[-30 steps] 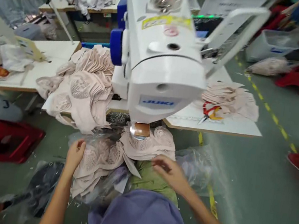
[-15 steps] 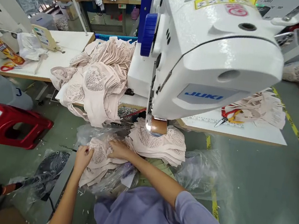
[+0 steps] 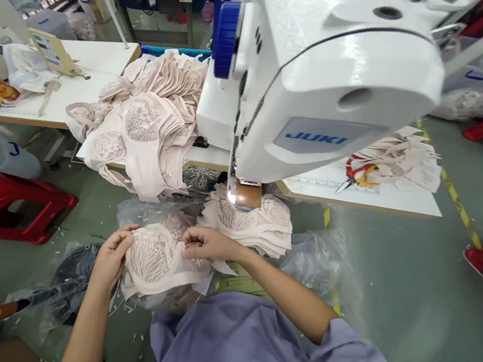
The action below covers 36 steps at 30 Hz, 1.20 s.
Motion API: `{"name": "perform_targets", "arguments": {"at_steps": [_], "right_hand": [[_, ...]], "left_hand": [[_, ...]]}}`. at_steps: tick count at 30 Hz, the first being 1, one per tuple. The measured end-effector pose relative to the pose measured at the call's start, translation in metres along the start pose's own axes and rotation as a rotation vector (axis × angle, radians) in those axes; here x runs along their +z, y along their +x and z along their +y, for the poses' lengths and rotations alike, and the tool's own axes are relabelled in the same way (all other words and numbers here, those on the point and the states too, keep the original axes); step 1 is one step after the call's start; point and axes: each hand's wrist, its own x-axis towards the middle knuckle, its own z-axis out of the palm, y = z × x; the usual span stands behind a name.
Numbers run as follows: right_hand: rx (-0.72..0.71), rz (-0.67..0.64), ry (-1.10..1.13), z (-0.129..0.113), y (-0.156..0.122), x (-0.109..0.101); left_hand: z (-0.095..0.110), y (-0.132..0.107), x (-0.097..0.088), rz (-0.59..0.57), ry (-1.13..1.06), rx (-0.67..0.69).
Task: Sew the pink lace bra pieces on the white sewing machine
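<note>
A pale pink lace bra piece (image 3: 153, 255) is stretched between my two hands, low in front of my lap. My left hand (image 3: 112, 255) pinches its left edge, thumb against fingers. On the other side, my right hand (image 3: 207, 243) is closed on the upper right edge near the middle of the piece. Under it lie more pieces and clear plastic, partly covered. Just beyond my right hand, a stack of similar lace pieces (image 3: 257, 223) rests below the needle end of the white JUKI sewing machine (image 3: 325, 109).
A large heap of pink bra pieces (image 3: 149, 131) covers the table left of the machine. Red-and-orange-handled snips (image 3: 355, 175) and more pieces (image 3: 408, 160) lie on the right table. A red stool (image 3: 51, 210) stands at left; clear plastic (image 3: 325, 257) hangs at right.
The lace piece has been raised and spread out toward me. My left hand has moved left and slightly down, and my right hand has shifted right. The view has shifted slightly.
</note>
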Motion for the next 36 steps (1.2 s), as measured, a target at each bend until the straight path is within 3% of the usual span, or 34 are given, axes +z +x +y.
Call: {"name": "perform_targets", "arguments": {"at_steps": [3,7,13,19,26,28,31,34,36], "right_hand": [[-0.025,0.083,0.129,-0.024,-0.025,-0.001],[0.012,0.194,0.106,-0.042,-0.062,-0.007],[0.14,0.253,-0.006,-0.053,-0.108,-0.022],[0.158,0.253,-0.068,-0.045,-0.126,-0.025],[0.123,0.228,-0.078,-0.049,-0.129,-0.029],[0.087,0.239,-0.113,-0.052,-0.13,-0.029],[-0.018,0.17,-0.2,-0.059,-0.131,-0.026],[-0.1,0.035,-0.366,-0.072,-0.129,-0.026],[-0.076,0.042,-0.524,-0.08,-0.131,-0.03]], "left_hand": [[0.02,-0.006,0.011,-0.128,-0.132,-0.141],[0.04,-0.018,0.026,-0.26,-0.184,-0.338],[0.072,-0.04,0.051,-0.209,-0.054,-0.164],[0.103,-0.058,0.069,-0.194,0.021,-0.075],[0.112,-0.061,0.069,-0.211,0.175,-0.058],[0.109,-0.059,0.073,-0.196,0.315,0.043],[0.098,-0.051,0.1,-0.154,0.56,0.341],[0.084,-0.039,0.148,-0.438,0.638,0.394],[0.075,-0.035,0.177,-0.619,0.701,0.42]]}}
